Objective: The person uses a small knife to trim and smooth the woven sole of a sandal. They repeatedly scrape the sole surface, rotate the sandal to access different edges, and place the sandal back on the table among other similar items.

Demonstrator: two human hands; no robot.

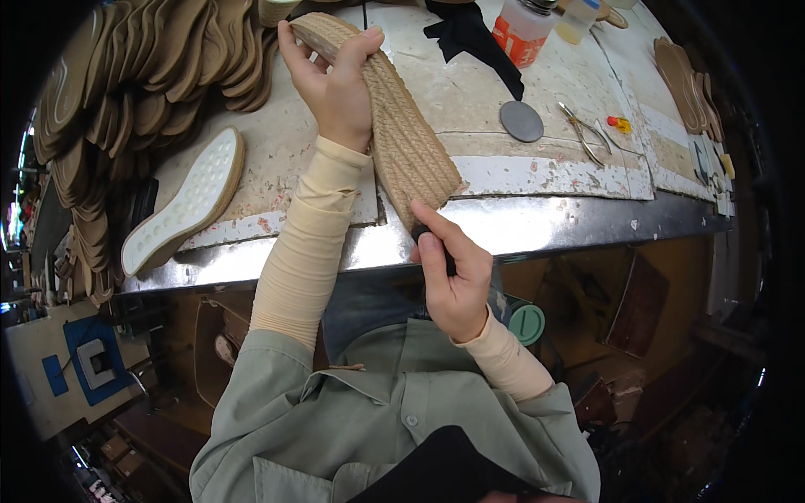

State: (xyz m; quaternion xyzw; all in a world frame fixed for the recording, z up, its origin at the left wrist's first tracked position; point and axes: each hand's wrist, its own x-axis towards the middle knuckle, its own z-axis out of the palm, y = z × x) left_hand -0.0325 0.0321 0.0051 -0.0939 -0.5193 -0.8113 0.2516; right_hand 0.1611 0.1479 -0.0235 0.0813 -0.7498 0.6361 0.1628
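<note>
A wedge shoe sole [407, 138] with a braided, straw-coloured rope side is held slantwise over the table's near edge. My left hand [335, 101] is closed round its thin toe end, thumb on the top side. At the thick heel end, my right hand [457, 285] pinches a small black piece [420, 232] against the lower corner. Most of that black piece is hidden by the fingers, so its kind does not show. To the left, another wedge sole [189, 197] lies with its white, dimpled face up, overhanging the table edge.
Many brown insoles [151, 50] are piled at the far left. Rightward on the worn table [495, 168] lie a black cloth [474, 38], a grey disc [521, 121], pliers [585, 134] and a small red-and-yellow item [619, 124]. A red-labelled jar [524, 29] stands behind; more insoles [683, 84] lie far right.
</note>
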